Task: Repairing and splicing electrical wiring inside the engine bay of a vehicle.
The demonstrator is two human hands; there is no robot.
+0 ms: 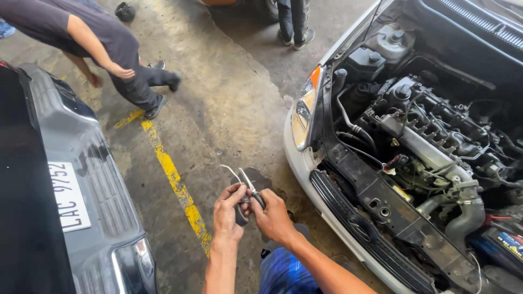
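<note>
A: What is seen first, by size?

B: A white car (348,239) with its hood raised is seen on the right, its engine bay (430,141) exposed, with hoses, a dark cover and a battery (504,242) at the lower right edge. An amber-cornered headlight (304,109) is fitted at the front corner. On the left, the grey rear of a second vehicle (81,179) is seen, with a white plate mounted on it.

A: And between them?

B: A stained concrete floor (229,98) is crossed by a worn yellow line (174,179). At the top left a bent-over person in dark clothes (109,43) is seen; another pair of legs (294,22) is cut off at the top edge.

A: How are the hands placed?

B: Both are raised together over the floor, just in front of the white car's bumper. A small tool with thin metal prongs (248,188), possibly pliers, is held between them. The left hand (227,215) is curled, its fingertips pinched on the tool's lower part. The right hand (272,218) is closed around the dark handle, thumb pressed on top.

A: Where do the prongs point?

B: Up and to the left, away from the wrists.
</note>
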